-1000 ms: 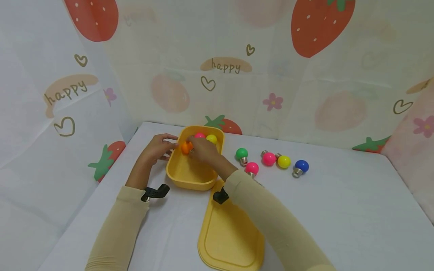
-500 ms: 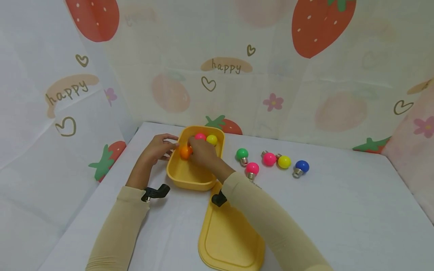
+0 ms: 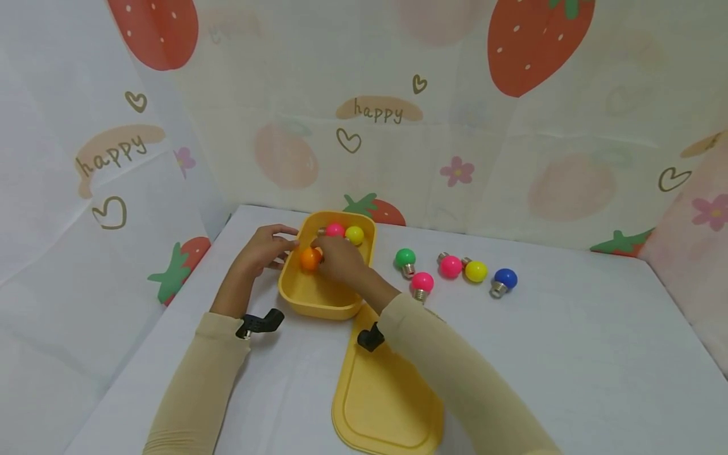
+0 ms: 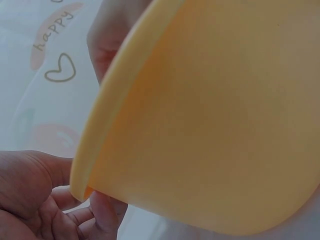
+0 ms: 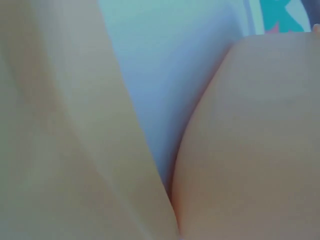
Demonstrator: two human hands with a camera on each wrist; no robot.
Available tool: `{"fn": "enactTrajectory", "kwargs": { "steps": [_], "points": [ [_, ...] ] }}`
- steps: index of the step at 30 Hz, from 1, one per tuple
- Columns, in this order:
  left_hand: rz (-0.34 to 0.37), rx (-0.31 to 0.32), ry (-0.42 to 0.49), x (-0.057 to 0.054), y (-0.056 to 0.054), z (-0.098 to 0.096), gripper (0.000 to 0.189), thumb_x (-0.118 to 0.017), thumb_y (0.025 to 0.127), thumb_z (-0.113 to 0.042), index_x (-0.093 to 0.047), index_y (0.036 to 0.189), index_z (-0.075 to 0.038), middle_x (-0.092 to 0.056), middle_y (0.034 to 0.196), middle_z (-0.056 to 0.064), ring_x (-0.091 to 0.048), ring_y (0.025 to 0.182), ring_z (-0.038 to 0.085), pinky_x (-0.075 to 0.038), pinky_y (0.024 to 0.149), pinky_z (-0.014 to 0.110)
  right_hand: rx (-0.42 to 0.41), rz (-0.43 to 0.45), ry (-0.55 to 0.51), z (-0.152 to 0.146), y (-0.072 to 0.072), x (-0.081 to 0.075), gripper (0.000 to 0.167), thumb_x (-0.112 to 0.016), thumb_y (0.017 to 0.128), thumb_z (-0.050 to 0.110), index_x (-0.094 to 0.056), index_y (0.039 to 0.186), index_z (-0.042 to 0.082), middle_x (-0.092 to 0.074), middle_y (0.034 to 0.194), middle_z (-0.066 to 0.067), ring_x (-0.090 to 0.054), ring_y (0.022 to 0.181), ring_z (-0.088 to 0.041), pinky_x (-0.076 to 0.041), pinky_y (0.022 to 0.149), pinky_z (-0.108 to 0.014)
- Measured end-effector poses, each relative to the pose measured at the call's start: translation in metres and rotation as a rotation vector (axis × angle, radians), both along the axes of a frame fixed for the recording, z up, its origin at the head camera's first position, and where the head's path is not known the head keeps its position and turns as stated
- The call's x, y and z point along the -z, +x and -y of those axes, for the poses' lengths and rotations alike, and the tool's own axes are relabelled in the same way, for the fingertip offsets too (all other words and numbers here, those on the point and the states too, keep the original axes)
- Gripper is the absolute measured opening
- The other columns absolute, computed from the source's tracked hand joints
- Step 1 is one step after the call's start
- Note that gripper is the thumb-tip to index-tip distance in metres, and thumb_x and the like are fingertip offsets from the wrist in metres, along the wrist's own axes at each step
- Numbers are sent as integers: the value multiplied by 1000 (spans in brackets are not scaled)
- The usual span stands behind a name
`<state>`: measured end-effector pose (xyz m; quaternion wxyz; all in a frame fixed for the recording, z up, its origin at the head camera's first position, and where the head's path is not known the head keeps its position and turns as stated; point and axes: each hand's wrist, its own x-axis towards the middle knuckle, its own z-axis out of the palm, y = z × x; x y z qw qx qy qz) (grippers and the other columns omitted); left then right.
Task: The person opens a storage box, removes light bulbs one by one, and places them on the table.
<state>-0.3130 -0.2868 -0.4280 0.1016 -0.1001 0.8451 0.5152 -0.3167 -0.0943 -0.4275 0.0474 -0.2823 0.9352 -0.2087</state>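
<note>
My left hand (image 3: 263,249) holds the left rim of a yellow plastic box (image 3: 318,311); in the left wrist view its fingers (image 4: 105,212) curl at the edge, under the lip. Inside the box, my right hand (image 3: 342,260) pinches an orange light bulb (image 3: 310,258) near the left wall. The bulb's base is hidden behind the fingers. A pink bulb (image 3: 335,230) and a yellow bulb (image 3: 354,236) lie by the box's far wall. Only blurred, pale yellow box walls (image 5: 250,140) fill much of the right wrist view, with no right hand showing.
A yellow lid (image 3: 387,398) lies in front of the box, beneath my right forearm. To the box's right are a green bulb (image 3: 406,258), two pink bulbs (image 3: 423,282), a yellow bulb (image 3: 476,272) and a blue bulb (image 3: 505,279). A printed cloth backdrop (image 3: 398,151) rises behind.
Inside the box, my right hand has brought the orange bulb slightly nearer to me, uncovering more of the pink bulb. My left hand stays at the rim.
</note>
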Motion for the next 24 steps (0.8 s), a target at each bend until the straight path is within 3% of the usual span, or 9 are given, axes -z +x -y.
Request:
{"fn": "enactTrajectory", "kwargs": {
  "steps": [7,11,15,24],
  "points": [
    [-2,5,5,-1,-3,-2,49,-65,100,-26,-52,144,-11,-64,125,18,-62,96,28,-60,77,33,13,23,-69,-14,9,-10,46,-75,93,16,-62,138,11,-60,142,-2,-62,99,-16,-53,94,-29],
    [0,13,2,-1,-2,-1,49,-64,100,-26,-51,145,-10,-64,126,19,-62,97,28,-60,77,32,12,15,-108,-24,12,-12,49,-76,92,18,-62,139,12,-67,129,-1,-62,93,-15,-54,84,-23],
    [0,17,-3,0,-1,0,48,-63,101,-26,-51,144,-10,-64,126,18,-62,96,28,-60,75,31,19,24,-142,-34,14,-12,50,-77,92,19,-62,139,15,-71,104,0,-62,87,-14,-54,76,-21],
    [-2,14,-13,1,0,0,48,-63,101,-26,-50,145,-11,-64,127,18,-62,98,28,-60,77,32,23,52,-223,-53,25,-22,36,-78,91,19,-69,125,15,-69,96,1,-62,85,-16,-55,72,-24]
  ]
}}
